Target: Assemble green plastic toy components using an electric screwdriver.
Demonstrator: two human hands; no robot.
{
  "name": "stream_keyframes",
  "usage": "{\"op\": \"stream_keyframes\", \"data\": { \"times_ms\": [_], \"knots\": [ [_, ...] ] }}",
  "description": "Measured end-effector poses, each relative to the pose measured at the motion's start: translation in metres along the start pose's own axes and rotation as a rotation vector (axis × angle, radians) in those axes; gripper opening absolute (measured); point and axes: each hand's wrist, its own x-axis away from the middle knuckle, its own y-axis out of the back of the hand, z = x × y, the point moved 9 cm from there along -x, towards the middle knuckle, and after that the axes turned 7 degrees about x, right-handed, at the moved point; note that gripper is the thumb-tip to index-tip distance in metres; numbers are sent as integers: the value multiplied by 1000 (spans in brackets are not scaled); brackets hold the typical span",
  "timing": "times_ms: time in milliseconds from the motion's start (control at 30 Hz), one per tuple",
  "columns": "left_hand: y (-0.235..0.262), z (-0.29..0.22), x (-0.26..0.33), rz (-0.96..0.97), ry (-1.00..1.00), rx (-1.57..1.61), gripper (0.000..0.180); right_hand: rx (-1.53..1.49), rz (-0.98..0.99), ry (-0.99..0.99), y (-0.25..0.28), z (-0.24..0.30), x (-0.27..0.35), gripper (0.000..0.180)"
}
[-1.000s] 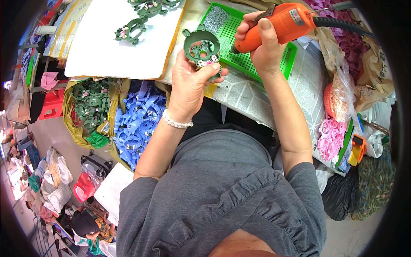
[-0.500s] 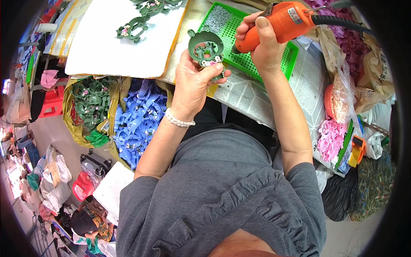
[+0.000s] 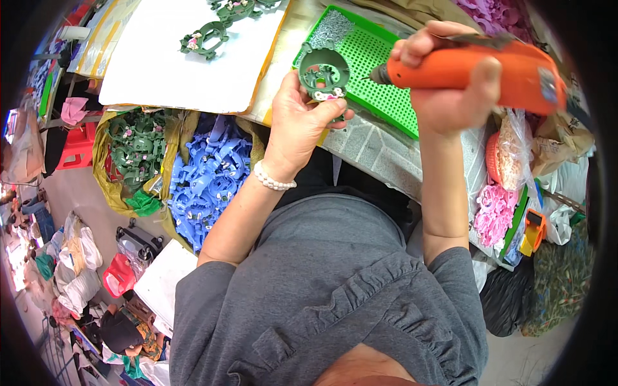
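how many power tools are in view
1: an orange power tool, held in the right hand, its tip pointing toward the green frame in the left hand. Others may be hidden in the clutter.

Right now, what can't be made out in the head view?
Head view:
Orange power screwdriver: rear end motion-blurred.
Green plastic frame: lower end mostly covered by left hand.
Green perforated tray: right end partly behind right hand.
Silvery bits: too small to identify.
Topmost green frames: cut off by the picture's upper edge.
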Motion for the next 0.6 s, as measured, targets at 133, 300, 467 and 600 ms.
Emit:
{"op": "stream_keyframes", "data": {
  "times_ms": [133,300,467,600],
  "knots": [
    [-16,8,-1,45,51,-31,33,-29,117,79,-20,37,5,77],
    [-18,9,0,40,71,-43,35,-34,217,136,-47,38,15,81],
    [-23,9,1,57,72,-25,36,-35,193,100,-47,30,21,78],
    [-21,11,1,53,80,-36,36,-60,186,85,-45,24,24,75]
  ]
}}
